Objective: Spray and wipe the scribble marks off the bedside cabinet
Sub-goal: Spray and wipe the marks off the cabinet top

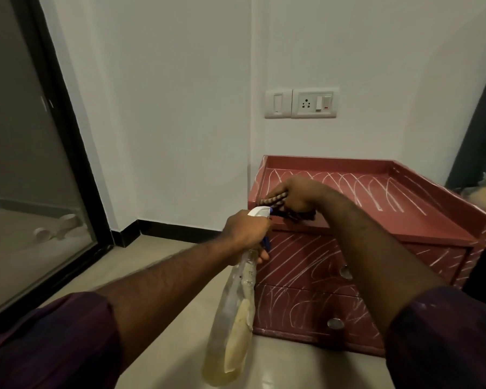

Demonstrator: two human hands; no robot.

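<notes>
Spray bottle [233, 318] is gripped at the neck by left hand [246, 234], nozzle pointed at bedside cabinet [415, 227] at 2 o'clock (ready to spray). Striped cloth [275, 200] is clenched by right hand [298, 195], pressed on its top edge.

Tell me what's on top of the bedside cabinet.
White scribble marks cross the cabinet top; the right hand holds a striped cloth at its front-left edge. Whatever lies beneath them is hidden.

One cabinet [404, 220], one bottle [233, 318], one cloth [275, 202]
</notes>
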